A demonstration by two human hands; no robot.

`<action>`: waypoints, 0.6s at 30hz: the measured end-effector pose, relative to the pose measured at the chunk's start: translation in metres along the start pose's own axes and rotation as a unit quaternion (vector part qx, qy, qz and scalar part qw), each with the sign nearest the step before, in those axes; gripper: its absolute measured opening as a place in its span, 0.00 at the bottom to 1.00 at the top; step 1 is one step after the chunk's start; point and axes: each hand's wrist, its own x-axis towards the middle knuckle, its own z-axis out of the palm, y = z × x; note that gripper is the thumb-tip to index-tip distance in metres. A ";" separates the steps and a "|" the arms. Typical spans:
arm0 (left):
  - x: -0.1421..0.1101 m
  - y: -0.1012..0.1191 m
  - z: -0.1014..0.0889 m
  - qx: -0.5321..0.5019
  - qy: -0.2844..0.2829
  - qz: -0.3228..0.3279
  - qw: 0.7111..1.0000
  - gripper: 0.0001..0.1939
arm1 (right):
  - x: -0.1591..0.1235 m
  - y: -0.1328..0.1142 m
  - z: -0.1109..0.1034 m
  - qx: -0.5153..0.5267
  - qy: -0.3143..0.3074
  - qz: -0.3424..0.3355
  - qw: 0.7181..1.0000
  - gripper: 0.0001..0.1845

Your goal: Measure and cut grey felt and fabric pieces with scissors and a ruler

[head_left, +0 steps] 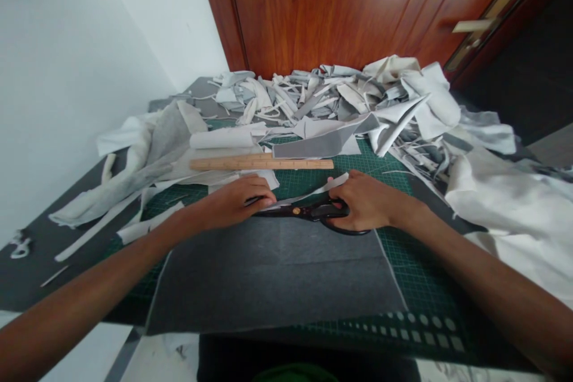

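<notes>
A grey piece of fabric (277,274) lies flat on the green cutting mat (430,274) in front of me. Black-handled scissors (308,211) lie across its far edge, blades pointing left. My right hand (364,198) is closed around the scissors' handles. My left hand (244,198) pinches the fabric's far edge near the blade tips; its thumb and fingers are pressed together. A narrow pale strip (320,190) of the fabric curls up behind the blades, running toward my right hand.
Wooden rulers (286,163) lie just beyond my hands. A heap of fabric scraps (308,92) covers the back of the table by the wooden door (322,6). Crumpled grey cloth (165,137) lies at the left, and white cloth (505,203) spreads at the right.
</notes>
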 end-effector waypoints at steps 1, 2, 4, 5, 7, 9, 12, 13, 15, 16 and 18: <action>-0.002 -0.003 0.001 -0.015 0.004 0.008 1.000 0.18 | 0.001 -0.001 0.000 -0.006 0.002 0.001 1.000 0.18; -0.002 -0.007 0.001 -0.029 0.013 0.013 0.999 0.19 | 0.002 -0.002 0.001 -0.014 0.005 0.002 1.000 0.18; -0.002 -0.014 0.001 -0.052 0.049 0.012 0.997 0.21 | 0.004 -0.005 0.001 -0.036 0.013 0.000 0.999 0.19; -0.001 -0.017 0.001 -0.059 0.066 0.009 0.996 0.21 | 0.005 -0.006 0.002 -0.048 0.017 -0.002 0.999 0.20; -0.002 -0.022 0.003 -0.070 0.082 0.010 0.994 0.23 | 0.006 -0.007 0.003 -0.072 0.023 -0.006 0.997 0.21; -0.004 -0.026 0.004 -0.074 0.082 0.015 0.994 0.23 | 0.006 -0.008 0.004 -0.092 0.028 -0.007 0.995 0.21; -0.008 -0.028 0.005 -0.073 0.079 0.017 0.994 0.23 | 0.004 -0.006 0.005 -0.112 0.033 -0.009 0.993 0.22; -0.009 -0.028 0.004 -0.072 0.076 0.016 0.994 0.23 | 0.003 -0.006 0.005 -0.117 0.034 -0.012 0.992 0.23; -0.010 -0.029 0.003 -0.071 0.075 0.017 0.995 0.23 | 0.002 -0.004 0.006 -0.126 0.038 -0.020 0.991 0.24; -0.010 -0.029 0.003 -0.070 0.075 0.018 0.995 0.23 | 0.001 -0.003 0.007 -0.129 0.041 -0.023 0.991 0.24; -0.011 -0.029 0.002 -0.068 0.070 0.023 0.995 0.22 | 0.000 -0.001 0.009 -0.134 0.047 -0.026 0.989 0.25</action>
